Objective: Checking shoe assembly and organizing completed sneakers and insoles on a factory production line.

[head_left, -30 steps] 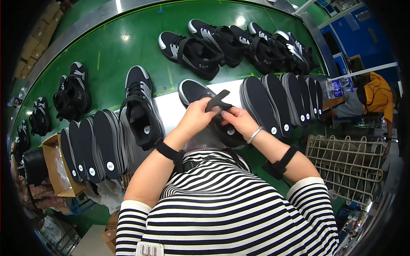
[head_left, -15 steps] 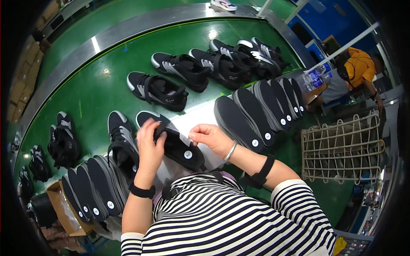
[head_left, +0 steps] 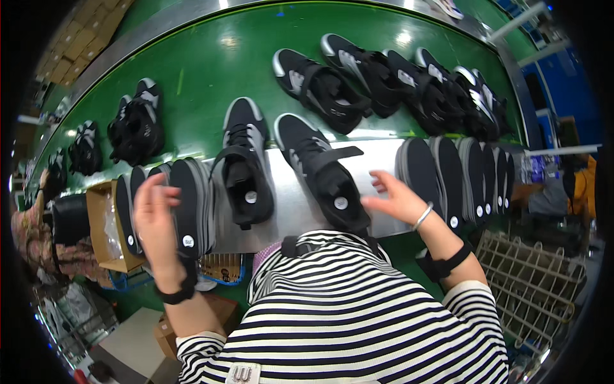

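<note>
In front of me two black shoes with silver-grey toe trim stand with their heels toward me: a left-hand shoe [head_left: 246, 160] and a right-hand shoe [head_left: 320, 169] with its strap hanging loose to the side. Inside each, a round white sticker shows at the heel. My right hand [head_left: 400, 200] is open beside the right-hand shoe's heel, thumb and fingers apart, holding nothing. My left hand [head_left: 155, 221], slightly blurred, has its fingers stretched out over the left stacks of dark insoles [head_left: 185, 205]; whether it touches them I cannot tell.
More insole stacks [head_left: 451, 176] stand to the right on the metal ledge [head_left: 288, 224]. Several shoes [head_left: 320, 89] sit on the green belt [head_left: 211, 64], others [head_left: 137, 121] farther left. A cardboard box [head_left: 105, 224] is at the left, a wire rack [head_left: 531, 281] at the lower right. Another person's arm [head_left: 41, 192] shows far left.
Both hands have left the right-hand shoe, the left going out to the insoles at the left, the right drawing away from the heel. My view has shifted, and the strap now sticks out sideways.
</note>
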Motion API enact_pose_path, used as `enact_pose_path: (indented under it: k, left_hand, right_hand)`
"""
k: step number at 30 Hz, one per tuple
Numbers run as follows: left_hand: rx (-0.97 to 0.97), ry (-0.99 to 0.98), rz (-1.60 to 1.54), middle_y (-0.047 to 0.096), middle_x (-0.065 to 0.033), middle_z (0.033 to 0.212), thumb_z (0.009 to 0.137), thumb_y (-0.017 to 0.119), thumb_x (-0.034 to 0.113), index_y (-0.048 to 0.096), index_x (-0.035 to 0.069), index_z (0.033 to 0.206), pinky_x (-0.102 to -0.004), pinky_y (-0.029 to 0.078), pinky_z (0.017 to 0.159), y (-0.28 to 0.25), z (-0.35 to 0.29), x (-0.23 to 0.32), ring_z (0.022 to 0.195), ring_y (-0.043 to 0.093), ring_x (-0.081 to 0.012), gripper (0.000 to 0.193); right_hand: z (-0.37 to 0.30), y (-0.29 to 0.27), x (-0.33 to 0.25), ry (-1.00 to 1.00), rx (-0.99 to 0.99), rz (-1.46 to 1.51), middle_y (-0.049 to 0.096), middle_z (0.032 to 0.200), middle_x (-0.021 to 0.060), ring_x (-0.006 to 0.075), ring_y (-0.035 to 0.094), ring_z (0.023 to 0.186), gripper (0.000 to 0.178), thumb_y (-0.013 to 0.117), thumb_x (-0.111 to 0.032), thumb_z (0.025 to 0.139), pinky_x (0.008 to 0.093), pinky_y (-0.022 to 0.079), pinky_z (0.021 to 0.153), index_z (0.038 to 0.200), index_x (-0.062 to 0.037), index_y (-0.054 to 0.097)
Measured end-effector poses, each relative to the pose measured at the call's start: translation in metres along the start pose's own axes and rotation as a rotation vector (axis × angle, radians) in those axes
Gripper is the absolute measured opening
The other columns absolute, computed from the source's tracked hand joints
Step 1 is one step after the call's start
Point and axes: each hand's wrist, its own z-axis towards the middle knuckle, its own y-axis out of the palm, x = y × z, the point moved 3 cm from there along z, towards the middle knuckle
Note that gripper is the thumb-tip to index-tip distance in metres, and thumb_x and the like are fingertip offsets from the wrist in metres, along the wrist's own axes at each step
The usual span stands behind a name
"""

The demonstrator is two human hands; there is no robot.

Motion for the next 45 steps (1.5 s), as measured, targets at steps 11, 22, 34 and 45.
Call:
enact_pose_path:
  k: [11,22,34,45]
  left_hand:
    - [0.51,0.212,0.544,0.054,-0.0152,0.094,0.082,0.053,0.023,0.042,0.0,0.116,-0.032,0.041,0.074,-0.116,0.061,-0.059,0.082,0.052,-0.0248,0.042]
    - [-0.594,0.105,0.707,0.058,-0.023,0.073,0.067,0.059,0.018,0.021,0.005,0.128,-0.0435,0.045,0.063,0.149,0.006,-0.017,0.071,0.057,-0.039,0.072]
    - [-0.146,0.11,0.684,0.053,-0.0168,0.082,0.069,0.055,0.003,0.036,0.004,0.122,-0.0354,0.043,0.068,0.115,0.165,-0.058,0.071,0.053,-0.028,0.056]
    - [-0.549,-0.222,0.201,0.059,-0.0167,0.09,0.076,0.059,0.034,0.052,-0.006,0.103,-0.0307,0.045,0.072,0.273,0.074,-0.006,0.08,0.058,-0.0212,0.049]
  right_hand:
    - [0.049,0.068,-0.02,0.047,-0.061,-0.18,0.056,0.086,0.0241,0.0375,0.055,0.083,0.03,0.05,-0.021,0.071,0.0427,0.043,0.072,0.087,0.0042,0.052]
    - [0.078,-0.077,-0.021,-0.166,0.393,0.161,0.057,0.071,0.0096,0.0213,0.057,0.067,0.014,0.052,-0.016,0.078,0.0309,0.045,0.06,0.081,-0.0036,0.059]
    - [0.046,-0.321,0.194,0.709,1.068,0.972,0.053,0.088,0.0141,0.0289,0.057,0.058,0.029,0.05,-0.015,0.077,0.0368,0.049,0.047,0.105,-0.0069,0.046]
    - [0.091,-0.424,0.2,0.088,1.212,0.936,0.052,0.102,0.011,0.0231,0.051,0.094,0.031,0.058,-0.017,0.077,0.0362,0.046,0.072,0.104,-0.0029,0.051]
